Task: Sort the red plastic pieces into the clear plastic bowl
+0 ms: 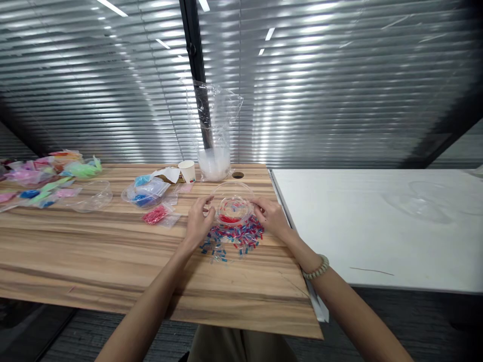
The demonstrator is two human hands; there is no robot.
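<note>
A clear round plastic bowl (233,190) is between my two hands, with small red pieces (229,219) low inside it. My right hand (268,215) pinches the bowl's right rim. At the bowl's left side, my left hand (200,216) has its fingers curled and thumb apart from them; whether it touches the rim is hard to tell. Under and in front of the bowl lies a loose spread of small red, blue and clear tube-like pieces (247,234) on the wooden table (113,251).
Left of my hands are a bag of red pieces (155,214), a bowl with blue packets (145,193) and a clear empty bowl (92,196). Behind stand a paper cup (187,171) and a tall clear bag (215,161). Colourful bags (33,173) lie far left; a white table (339,226) adjoins right.
</note>
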